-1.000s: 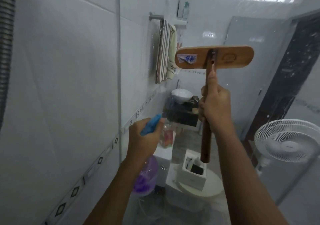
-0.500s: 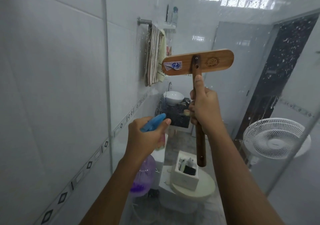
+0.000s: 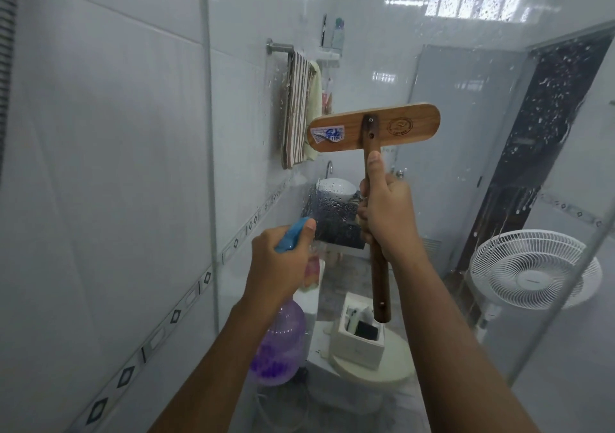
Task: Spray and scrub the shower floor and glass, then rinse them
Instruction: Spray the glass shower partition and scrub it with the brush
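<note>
Both hands are up in front of the glass (image 3: 459, 183) and busy, held a little apart. On the left, the left hand (image 3: 278, 262) is wrapped round the blue trigger head of a purple spray bottle (image 3: 279, 349), nozzle facing the glass, the bottle hanging below the fist. Just right of it, the right hand (image 3: 387, 214) is clenched on the dark handle of a wooden scrub brush (image 3: 372, 129), thumb laid up the shaft. The brush head sits crosswise, high against the glass, its back to us, so the bristles face the pane; whether they press on it I cannot tell. Droplets speck the glass. Beyond it hang a striped towel (image 3: 296, 109), and far right stands a white fan (image 3: 532, 269).

I'd say this is the glass-scrubbing step, with spray at the ready. Next needs the head kept flat and worked across the wet patches, spraying wherever the pane looks dry. The shower floor is out of view below, and rinsing is yet to come.
</note>
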The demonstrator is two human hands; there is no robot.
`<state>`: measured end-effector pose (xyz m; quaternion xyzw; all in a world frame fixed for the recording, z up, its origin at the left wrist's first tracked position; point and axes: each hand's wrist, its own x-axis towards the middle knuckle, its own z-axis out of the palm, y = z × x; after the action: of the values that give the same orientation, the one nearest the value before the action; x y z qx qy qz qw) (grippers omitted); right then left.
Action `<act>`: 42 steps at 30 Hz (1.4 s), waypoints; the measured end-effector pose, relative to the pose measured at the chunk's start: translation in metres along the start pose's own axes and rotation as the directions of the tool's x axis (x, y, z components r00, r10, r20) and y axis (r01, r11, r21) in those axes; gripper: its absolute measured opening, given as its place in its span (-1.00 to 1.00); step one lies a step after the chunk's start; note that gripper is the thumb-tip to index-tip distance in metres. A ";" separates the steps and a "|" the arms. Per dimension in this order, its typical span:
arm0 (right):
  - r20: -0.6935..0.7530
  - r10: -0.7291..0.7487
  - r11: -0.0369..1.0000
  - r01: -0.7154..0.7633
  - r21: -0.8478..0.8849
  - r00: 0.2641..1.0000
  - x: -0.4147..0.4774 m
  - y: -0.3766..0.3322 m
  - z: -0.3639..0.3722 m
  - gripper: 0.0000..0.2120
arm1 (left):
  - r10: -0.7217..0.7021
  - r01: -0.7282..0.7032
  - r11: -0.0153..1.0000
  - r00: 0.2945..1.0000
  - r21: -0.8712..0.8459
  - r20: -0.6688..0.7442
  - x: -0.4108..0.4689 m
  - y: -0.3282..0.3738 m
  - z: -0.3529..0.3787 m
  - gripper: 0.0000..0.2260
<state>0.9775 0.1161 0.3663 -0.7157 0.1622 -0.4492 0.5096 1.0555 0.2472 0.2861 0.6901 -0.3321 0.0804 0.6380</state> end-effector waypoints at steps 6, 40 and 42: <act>-0.071 0.013 0.994 -0.020 -0.109 0.997 -0.055 0.100 0.005 -0.47 | 0.195 -0.191 0.981 0.973 0.045 -0.121 -0.009 -0.005 -0.004 -0.70; -0.215 -0.022 0.997 0.004 -0.080 0.976 -0.016 0.054 -0.162 -0.47 | 0.110 -0.108 0.993 0.993 -0.045 0.045 -0.067 0.027 0.128 -0.80; -0.215 0.031 0.994 -0.051 -0.091 0.976 -0.047 0.097 -0.163 -0.47 | 0.134 -0.133 0.990 0.991 -0.049 0.023 -0.072 0.034 0.135 -0.81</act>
<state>0.8422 0.0121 0.2716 -0.6835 0.2523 -0.5045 0.4632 0.9388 0.1476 0.2528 0.6521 -0.3877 0.1062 0.6428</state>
